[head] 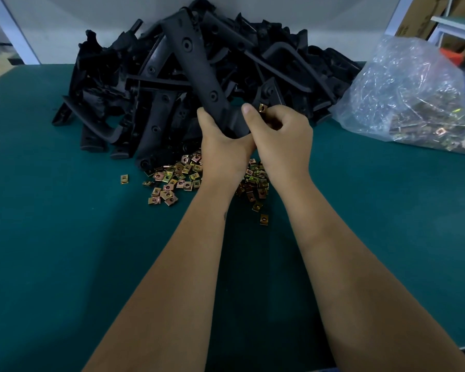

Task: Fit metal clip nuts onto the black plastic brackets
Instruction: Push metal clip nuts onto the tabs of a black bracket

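Brackets of black plastic lie heaped in a big pile (172, 84) at the far middle of a green table (65, 237), stacked against a pale back panel (65, 28); the dark parts merge together, so single pieces in the heap are hard to tell apart. One long bracket (196, 68) stands up out of the pile, leaning to the far left, its face marked by round holes. The left hand (220, 140) grips its near end, fingers curled round the plastic. The right hand (279, 132) is just beside it, thumb pressed on the bracket's bent foot, fingers curled; a brass-coloured clip nut (262, 107) shows at its fingertips, though how it is pinched is hidden behind the fingers.

A clear plastic bag (414, 89) sits at the far right, crumpled and shiny, holding more metal clips; its right side is cut off by the frame edge. Brown cardboard boxes (419, 14) stand behind it, bearing print too small and blurred to read.

Loose clip nuts (172, 178) are scattered on the table near the pile, partly hidden under both wrists. No writing on the brackets or nuts can be read.
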The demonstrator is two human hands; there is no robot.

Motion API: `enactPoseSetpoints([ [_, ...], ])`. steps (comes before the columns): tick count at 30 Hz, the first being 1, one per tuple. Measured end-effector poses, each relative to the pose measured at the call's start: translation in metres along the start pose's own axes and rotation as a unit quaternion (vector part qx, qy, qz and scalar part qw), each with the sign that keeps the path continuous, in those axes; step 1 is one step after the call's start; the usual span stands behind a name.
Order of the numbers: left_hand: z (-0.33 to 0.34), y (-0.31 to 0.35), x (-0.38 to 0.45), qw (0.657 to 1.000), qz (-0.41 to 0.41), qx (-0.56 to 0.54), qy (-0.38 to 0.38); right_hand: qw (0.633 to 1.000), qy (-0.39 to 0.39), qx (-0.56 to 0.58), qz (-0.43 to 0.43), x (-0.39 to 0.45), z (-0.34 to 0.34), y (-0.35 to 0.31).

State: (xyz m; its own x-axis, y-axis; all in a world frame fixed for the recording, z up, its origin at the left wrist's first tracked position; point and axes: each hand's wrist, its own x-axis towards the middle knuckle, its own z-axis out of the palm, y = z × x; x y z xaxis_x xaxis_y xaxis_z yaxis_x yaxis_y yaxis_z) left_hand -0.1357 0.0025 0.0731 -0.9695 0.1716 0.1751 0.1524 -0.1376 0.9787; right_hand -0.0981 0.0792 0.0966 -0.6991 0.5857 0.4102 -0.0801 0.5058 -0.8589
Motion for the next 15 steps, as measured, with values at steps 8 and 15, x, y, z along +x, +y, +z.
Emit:
enactPoseSetpoints([
  [8,0.0024,0.0002,-0.0007,1.0,-0.013,0.011,-0.01,0.997,0.038,-0.024,-0.062,-0.0008,0.0,0.003],
  [15,-0.003,0.0,0.0028,1.0,-0.022,0.002,0.006,0.998,-0.027,0.04,-0.049,-0.0027,0.0008,0.0029],
])
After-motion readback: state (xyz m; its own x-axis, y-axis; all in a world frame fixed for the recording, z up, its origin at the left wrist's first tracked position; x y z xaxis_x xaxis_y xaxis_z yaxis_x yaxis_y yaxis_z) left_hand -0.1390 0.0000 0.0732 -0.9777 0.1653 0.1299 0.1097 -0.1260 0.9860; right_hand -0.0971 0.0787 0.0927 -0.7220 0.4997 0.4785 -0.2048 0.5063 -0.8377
